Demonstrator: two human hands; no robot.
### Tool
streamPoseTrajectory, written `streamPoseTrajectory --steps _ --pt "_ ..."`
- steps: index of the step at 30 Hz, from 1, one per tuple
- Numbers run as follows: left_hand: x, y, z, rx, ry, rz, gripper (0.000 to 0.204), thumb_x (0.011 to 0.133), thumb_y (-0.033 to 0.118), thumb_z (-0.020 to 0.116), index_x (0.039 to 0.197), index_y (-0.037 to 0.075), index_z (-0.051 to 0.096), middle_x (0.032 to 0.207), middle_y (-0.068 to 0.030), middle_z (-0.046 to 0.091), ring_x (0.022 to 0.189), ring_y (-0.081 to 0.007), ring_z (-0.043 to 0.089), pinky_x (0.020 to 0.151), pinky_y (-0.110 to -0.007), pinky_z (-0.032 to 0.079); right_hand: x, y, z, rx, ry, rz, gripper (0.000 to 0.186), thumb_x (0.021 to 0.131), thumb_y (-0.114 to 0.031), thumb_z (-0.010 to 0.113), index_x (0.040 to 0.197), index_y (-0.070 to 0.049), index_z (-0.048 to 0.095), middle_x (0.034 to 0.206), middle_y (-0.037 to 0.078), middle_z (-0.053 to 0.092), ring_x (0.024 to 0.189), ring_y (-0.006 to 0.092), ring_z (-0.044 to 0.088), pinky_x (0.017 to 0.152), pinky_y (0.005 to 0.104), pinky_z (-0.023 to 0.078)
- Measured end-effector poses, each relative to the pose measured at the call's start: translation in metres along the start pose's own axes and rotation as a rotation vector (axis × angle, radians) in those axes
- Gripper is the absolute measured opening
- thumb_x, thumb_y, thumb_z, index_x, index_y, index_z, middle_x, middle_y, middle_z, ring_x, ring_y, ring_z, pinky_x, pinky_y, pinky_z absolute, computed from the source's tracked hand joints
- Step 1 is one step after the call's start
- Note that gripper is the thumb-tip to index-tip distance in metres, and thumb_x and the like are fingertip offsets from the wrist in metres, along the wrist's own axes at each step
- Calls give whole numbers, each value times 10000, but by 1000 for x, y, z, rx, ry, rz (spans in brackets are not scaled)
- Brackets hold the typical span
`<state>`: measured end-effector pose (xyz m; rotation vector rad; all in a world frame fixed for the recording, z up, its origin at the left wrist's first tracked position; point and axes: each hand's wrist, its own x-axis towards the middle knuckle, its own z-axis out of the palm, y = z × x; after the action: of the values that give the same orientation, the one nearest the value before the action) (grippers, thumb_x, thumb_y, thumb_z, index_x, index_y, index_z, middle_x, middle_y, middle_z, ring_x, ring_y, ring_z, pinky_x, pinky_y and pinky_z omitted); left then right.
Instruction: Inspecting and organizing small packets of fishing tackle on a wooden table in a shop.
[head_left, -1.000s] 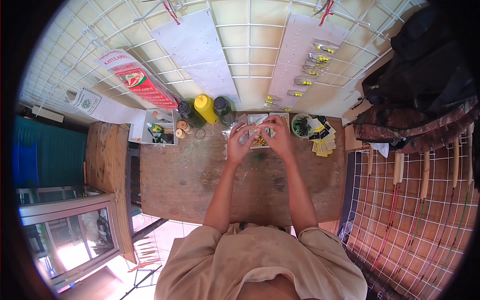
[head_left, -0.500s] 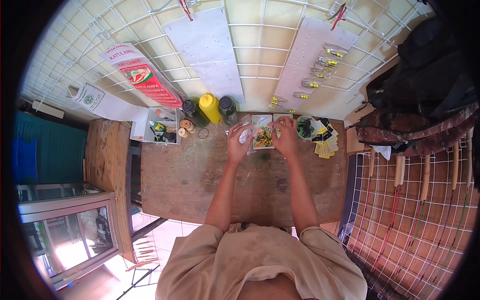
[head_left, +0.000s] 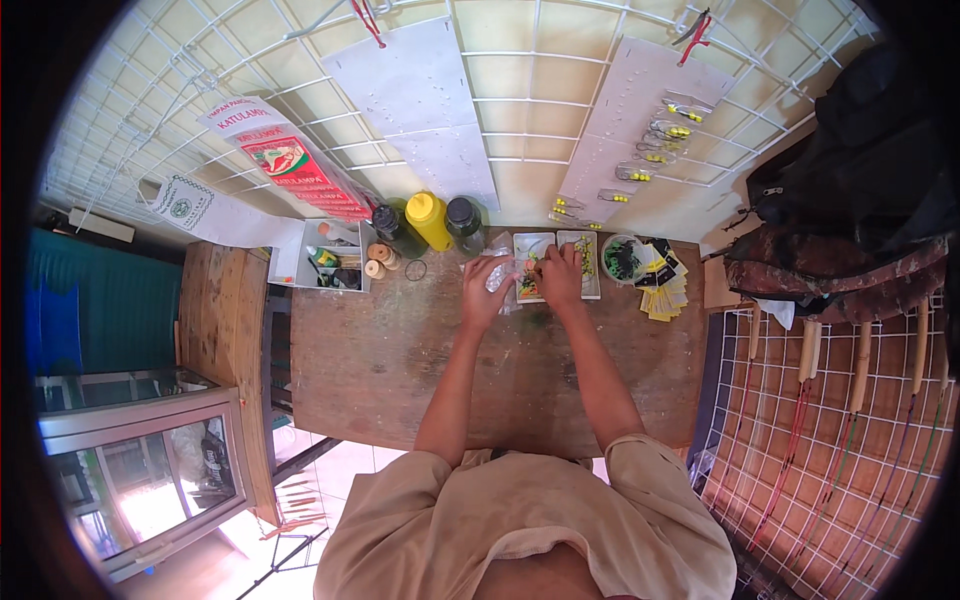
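My left hand is curled at the left side of a white tray of small orange, green and yellow pieces. Its thumb and fingers bend toward each other; anything between them is too small to name. A crinkled clear plastic bag lies partly behind this hand. My right hand reaches over the same tray, fingertips drawn together down among the pieces, and what they pinch is hidden. Under and beside that hand stands a second white tray, holding small yellow-green pieces.
Right of the trays are a round tub of dark green bits and yellow-and-black cards. Two dark bottles flank a yellow squeeze bottle. Wooden spools and a white divided box stand left. A white wire grid rises behind.
My right hand has come left and down, its fingers now in the coloured pieces, uncovering more of the second tray. My left hand stays beside the tray. The whole view has shifted slightly.
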<state>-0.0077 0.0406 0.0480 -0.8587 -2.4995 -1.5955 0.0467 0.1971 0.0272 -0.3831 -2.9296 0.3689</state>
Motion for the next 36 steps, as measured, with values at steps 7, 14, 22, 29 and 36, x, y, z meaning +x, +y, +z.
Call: streamPoseTrajectory --steps 7,14,22,29,36 --pt "-1 3 -2 -9 8 -4 333 709 136 776 1025 87 683 1008 -97 660 999 -286 542 897 -374 431 0 5 8 176 135 4 94 698 -147 695 765 -83 703 805 77 624 885 267 514 842 406 372" --pt "-4 0 -2 -19 31 0 350 707 122 775 1042 87 679 1018 -93 665 1030 -285 544 916 -377 430 -5 13 -13 553 257 29 150 704 -63 675 852 -71 692 736 62 654 692 201 580 738 326 415" --pt "-7 13 0 -94 17 -6 381 697 109 781 1065 112 684 1066 -141 616 1078 -278 549 929 -376 442 -14 -7 -58 1276 114 168 134 796 -81 690 927 -55 688 839 -16 676 737 41 576 628 223 408" --pt "-5 25 -7 -79 29 24 381 696 101 778 1066 111 685 1072 -138 615 1078 -275 550 922 -375 447 -12 -17 -74 963 152 23 136 767 -70 696 903 -62 691 817 19 678 715 104 587 615 248 421" --pt "-4 30 -11 -75 46 83 345 709 92 767 1045 97 689 1039 -87 665 1080 -264 548 919 -378 449 -12 -20 -81 659 249 -178 140 740 -78 672 873 -89 713 970 70 577 893 254 511 804 360 435"
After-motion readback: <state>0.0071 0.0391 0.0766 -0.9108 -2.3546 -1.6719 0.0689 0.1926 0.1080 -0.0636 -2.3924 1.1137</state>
